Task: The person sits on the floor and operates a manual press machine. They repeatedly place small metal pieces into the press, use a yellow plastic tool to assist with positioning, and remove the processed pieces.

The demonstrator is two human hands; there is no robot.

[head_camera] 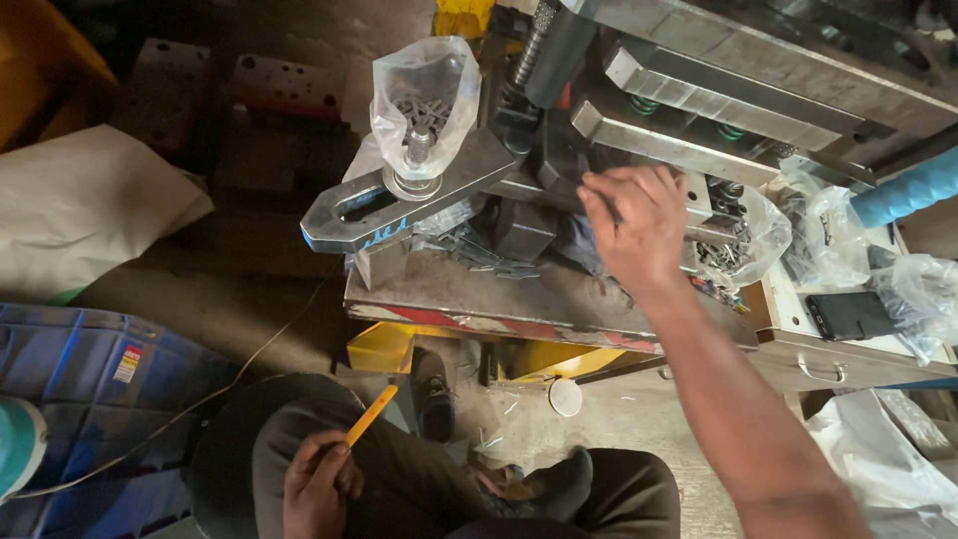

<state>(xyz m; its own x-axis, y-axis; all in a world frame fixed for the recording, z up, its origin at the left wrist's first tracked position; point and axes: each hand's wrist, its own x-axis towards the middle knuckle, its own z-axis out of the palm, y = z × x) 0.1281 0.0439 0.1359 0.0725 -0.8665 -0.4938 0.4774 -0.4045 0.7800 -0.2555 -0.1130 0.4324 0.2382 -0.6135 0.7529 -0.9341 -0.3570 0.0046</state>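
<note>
My right hand (634, 225) reaches forward to the steel die of a press (559, 160), fingers curled together at the die's opening; whether they pinch a small part is hidden. My left hand (317, 489) rests on my left knee and grips a thin yellow-orange stick (371, 414) that points up and to the right. Small flat metal pieces (489, 258) lie scattered on the press bed (449, 289), just left of the right hand.
A slotted steel clamp bar (399, 200) with a bolt sticks out left, a clear plastic bag (424, 95) over it. Clear bags of metal parts (748, 245) and a dark phone (850, 314) sit on a white cabinet at right. A blue crate (90, 389) stands left.
</note>
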